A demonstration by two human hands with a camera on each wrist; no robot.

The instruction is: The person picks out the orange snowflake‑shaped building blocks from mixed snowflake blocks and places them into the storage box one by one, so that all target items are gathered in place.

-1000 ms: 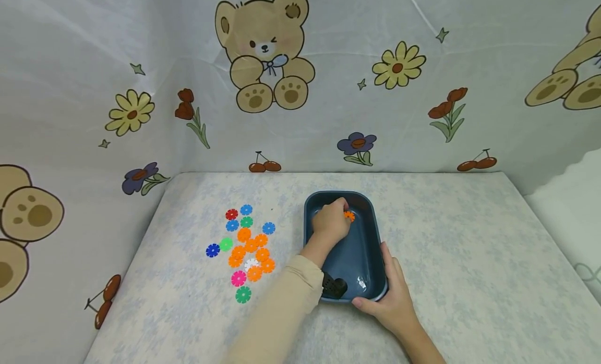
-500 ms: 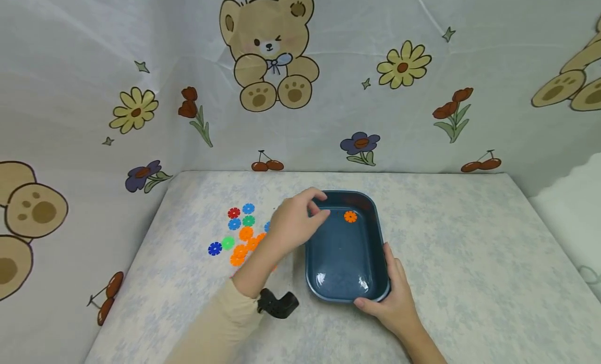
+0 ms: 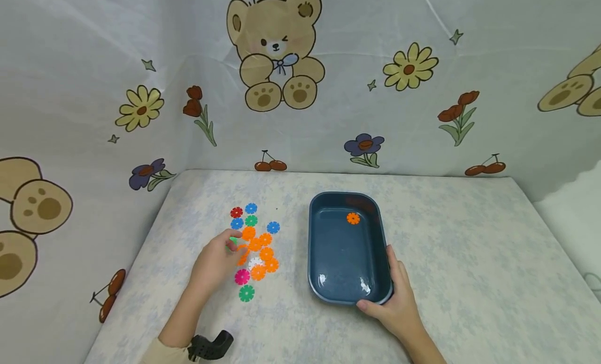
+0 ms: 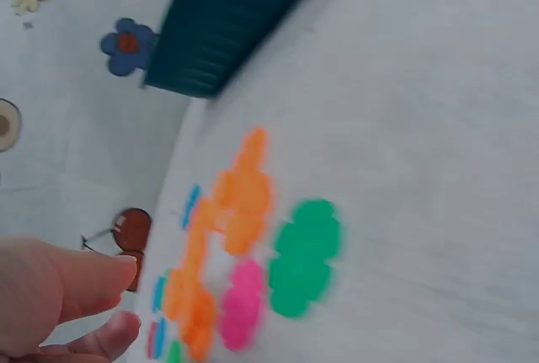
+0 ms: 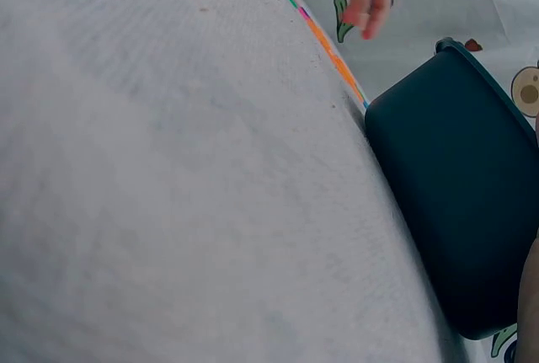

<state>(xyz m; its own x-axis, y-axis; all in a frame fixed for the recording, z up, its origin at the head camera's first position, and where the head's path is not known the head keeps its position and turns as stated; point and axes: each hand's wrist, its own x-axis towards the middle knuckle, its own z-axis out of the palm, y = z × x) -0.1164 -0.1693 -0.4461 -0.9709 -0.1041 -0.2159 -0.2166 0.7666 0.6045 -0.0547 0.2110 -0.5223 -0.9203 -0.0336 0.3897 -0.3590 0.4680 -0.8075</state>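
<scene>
My left hand (image 3: 217, 261) reaches the pile of snowflake discs (image 3: 255, 246), fingers loose, grasping nothing. My right hand (image 3: 393, 301) grips the blue tub (image 3: 347, 280) by its near corner; one orange disc (image 3: 353, 218) lies inside.

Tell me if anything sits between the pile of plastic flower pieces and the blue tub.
Nothing visible does. Bare tablecloth separates the flower pieces from the blue tub. The left hand is at the pile's left edge; the right hand grips the tub's near right corner, clear of that gap.

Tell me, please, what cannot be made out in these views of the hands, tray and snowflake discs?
- Head view: left hand covers discs beneath; a pinch cannot be judged.
- Left wrist view: snowflake discs blurred, shapes lost.
- Right wrist view: right hand cut off by the edge; blue tray interior hidden by its wall.
</scene>
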